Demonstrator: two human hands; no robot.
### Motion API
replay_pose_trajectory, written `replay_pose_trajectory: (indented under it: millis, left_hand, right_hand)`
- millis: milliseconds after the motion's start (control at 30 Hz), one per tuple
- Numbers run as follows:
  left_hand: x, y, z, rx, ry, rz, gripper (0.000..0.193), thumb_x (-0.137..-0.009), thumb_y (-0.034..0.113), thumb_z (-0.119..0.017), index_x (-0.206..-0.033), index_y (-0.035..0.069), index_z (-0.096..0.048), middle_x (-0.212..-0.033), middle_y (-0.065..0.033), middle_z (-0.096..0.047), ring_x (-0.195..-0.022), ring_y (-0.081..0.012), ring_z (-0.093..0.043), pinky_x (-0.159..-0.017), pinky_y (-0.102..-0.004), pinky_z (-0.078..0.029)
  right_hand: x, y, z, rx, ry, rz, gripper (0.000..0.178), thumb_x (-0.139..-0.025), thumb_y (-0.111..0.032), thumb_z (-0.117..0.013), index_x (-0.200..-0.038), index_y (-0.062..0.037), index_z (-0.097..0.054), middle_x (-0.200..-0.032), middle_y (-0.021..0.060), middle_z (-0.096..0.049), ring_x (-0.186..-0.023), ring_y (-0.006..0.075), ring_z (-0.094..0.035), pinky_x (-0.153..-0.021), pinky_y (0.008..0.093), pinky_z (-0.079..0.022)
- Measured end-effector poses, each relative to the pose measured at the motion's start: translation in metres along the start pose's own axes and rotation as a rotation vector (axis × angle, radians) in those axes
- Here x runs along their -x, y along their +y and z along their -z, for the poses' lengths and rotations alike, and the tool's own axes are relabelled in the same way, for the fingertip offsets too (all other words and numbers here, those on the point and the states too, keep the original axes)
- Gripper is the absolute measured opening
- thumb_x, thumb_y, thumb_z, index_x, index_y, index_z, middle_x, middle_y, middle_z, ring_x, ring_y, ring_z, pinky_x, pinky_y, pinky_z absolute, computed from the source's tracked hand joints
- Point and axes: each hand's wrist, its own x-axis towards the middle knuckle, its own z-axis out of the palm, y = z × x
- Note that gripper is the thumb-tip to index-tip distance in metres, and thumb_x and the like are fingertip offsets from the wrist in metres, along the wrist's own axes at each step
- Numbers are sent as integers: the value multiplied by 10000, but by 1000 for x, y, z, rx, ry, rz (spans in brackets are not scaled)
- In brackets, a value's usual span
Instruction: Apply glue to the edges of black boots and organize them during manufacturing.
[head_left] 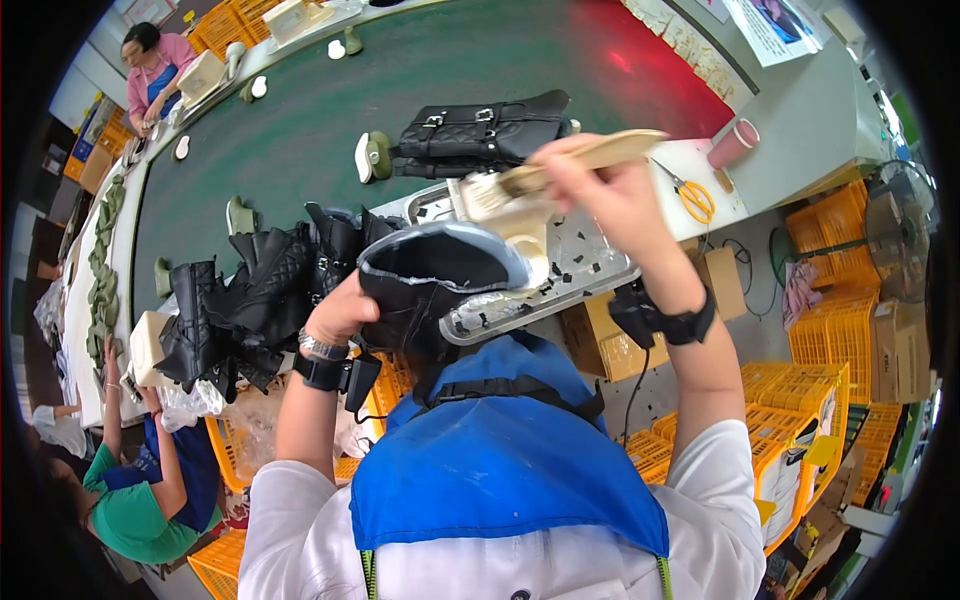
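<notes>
My left hand grips a black boot upper, its grey-edged opening turned up toward me. In my right hand is a flat brush with a wooden handle, slightly blurred. The brush's bristles are over a cream-coloured container, which stands in a metal tray strewn with small black scraps. Whether the bristles touch the container is hard to see. Left of my left hand lies a pile of black quilted boot uppers; more buckled black uppers are stacked beyond the tray.
A green conveyor belt carries small olive shoes with white soles. Orange-handled scissors and a pink cup are at the right. Yellow crates stand behind. Co-workers in green and pink are at left.
</notes>
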Motion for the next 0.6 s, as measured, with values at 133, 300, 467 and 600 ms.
replay_pose_trajectory:
  millis: [133,300,467,600]
  left_hand:
    - [13,33,-23,-606,335,-85,808,-557,130,-832,-1269,8,-468,-1238,-91,-524,-1121,-189,-490,-977,-318,-367]
    - [5,25,-43,-1323,656,-714,589,-618,-2,-732,-1169,-1,-526,-1145,-151,-551,-1058,-308,-544,-943,-373,-417]
    - [-1,13,-46,-1455,805,-940,526,-650,27,-745,-1132,-4,-536,-1078,-148,-567,-993,-296,-568,-925,-419,-439]
    - [0,10,-42,-1462,800,-965,583,-629,34,-769,-1152,-12,-515,-1117,-152,-556,-1062,-314,-540,-938,-399,-429]
  right_hand:
    - [20,-6,19,-132,205,-83,175,-889,-151,-584,-910,12,-645,-674,25,-596,-553,64,-524,-512,187,-431]
    - [50,1,-7,-245,126,-225,166,-893,-137,-577,-925,15,-637,-683,29,-595,-558,60,-523,-515,188,-434]
    - [61,-7,-39,-348,37,-272,147,-885,-123,-589,-940,6,-635,-707,25,-599,-580,51,-529,-529,189,-444]
    - [55,-15,-59,-358,-16,-243,119,-866,-102,-612,-927,-4,-645,-727,15,-609,-594,63,-544,-533,214,-451]
